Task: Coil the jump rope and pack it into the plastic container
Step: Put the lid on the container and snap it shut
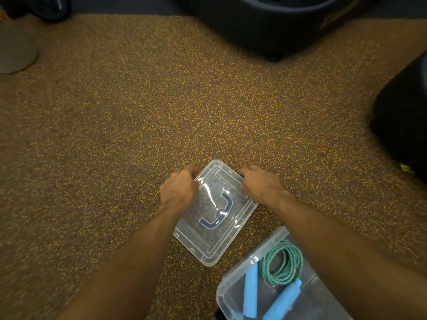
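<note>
A clear plastic lid (pixel 221 241) with a dark blue handle lies on the speckled carpet in the lower middle. My left hand (pixel 179 187) grips its far left edge and my right hand (pixel 260 182) grips its far right edge, fingers curled round the rim. At the bottom right stands the clear plastic container (pixel 227 288), open on top. Inside it lies the jump rope: a coiled green cord (pixel 283 262) and two light blue handles (pixel 250 289). My right forearm crosses over the container's right side.
A large dark bin (pixel 265 24) stands at the back. A black object (pixel 402 116) sits at the right edge and a grey round base (pixel 13 51) at the far left. Brown and yellow speckled carpet (pixel 138 112) lies all around.
</note>
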Demonstrator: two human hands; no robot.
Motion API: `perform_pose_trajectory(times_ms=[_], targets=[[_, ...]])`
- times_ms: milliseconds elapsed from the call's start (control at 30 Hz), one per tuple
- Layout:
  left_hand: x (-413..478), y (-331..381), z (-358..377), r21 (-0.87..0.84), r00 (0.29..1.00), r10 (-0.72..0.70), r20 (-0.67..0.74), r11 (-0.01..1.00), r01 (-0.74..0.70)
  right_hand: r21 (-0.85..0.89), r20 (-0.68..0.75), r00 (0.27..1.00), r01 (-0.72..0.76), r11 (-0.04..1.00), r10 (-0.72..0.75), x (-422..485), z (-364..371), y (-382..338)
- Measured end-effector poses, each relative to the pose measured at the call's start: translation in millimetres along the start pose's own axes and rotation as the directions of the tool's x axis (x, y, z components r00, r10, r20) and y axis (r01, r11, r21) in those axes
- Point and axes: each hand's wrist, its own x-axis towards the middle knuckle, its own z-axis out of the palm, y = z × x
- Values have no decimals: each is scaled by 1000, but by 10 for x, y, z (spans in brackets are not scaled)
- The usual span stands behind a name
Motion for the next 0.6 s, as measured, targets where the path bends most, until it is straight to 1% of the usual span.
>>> perform_pose_trajectory(times_ms=[133, 267, 300, 367, 433, 533, 600], targets=[[-6, -26, -2, 55, 998, -21, 58, 998, 17, -23, -20, 1000, 12, 1000, -13, 8, 28, -20], [-3, -45, 8, 7, 994, -59, 89, 998, 59, 4, -14, 1000, -3, 1000, 3, 39, 71, 13], [-2, -49, 12, -22, 992, -77, 102, 997, 79, 11, -1, 1000, -25, 1000, 25, 44, 85, 23], [3, -65, 13, -132, 984, -102, 144, 984, 121, 30, 24, 997, -69, 997, 69, 55, 119, 44], [-2, -70, 9, -221, 980, -98, 171, 966, 135, 90, 43, 994, -100, 991, 96, 51, 121, 79], [-26, -49, -46, -305, 980, -73, 185, 944, 128, 205, 78, 993, -105, 973, 91, 42, 87, 153], [-43, -10, -113, -400, 982, -39, 183, 910, 110, 265, 69, 995, -86, 961, 70, 25, 49, 210]])
